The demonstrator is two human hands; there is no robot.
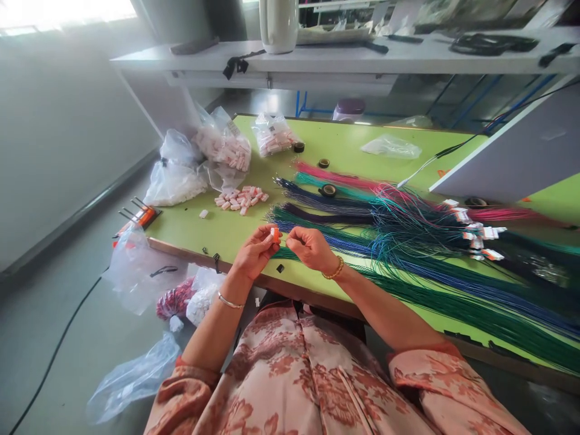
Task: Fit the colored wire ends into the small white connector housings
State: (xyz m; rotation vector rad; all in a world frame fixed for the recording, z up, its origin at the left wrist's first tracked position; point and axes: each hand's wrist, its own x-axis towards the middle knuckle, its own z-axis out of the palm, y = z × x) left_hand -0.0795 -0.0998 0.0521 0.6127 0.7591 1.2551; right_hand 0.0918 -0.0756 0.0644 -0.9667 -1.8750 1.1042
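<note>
Near the front edge of the green table, my left hand (256, 251) is closed on a small orange-and-white plastic connector (274, 235), held up between thumb and fingers. Just to its right, my right hand (310, 248) is pinched, its fingertips a short gap from the connector; whatever is between them is too small to make out. Bundles of green wires (408, 296) and blue wires (333, 243) run beneath and past my right hand. Beyond my left hand lies a loose pile of similar connectors (242, 199).
Plastic bags of connectors (222, 142) stand at the back left. Rolls of black tape (327, 191) lie among red, teal and dark wires. White connectors (480, 232) are on wire ends at right. An orange tool with metal prongs (138, 219) sits at the left corner. A shelf (317, 60) crosses behind.
</note>
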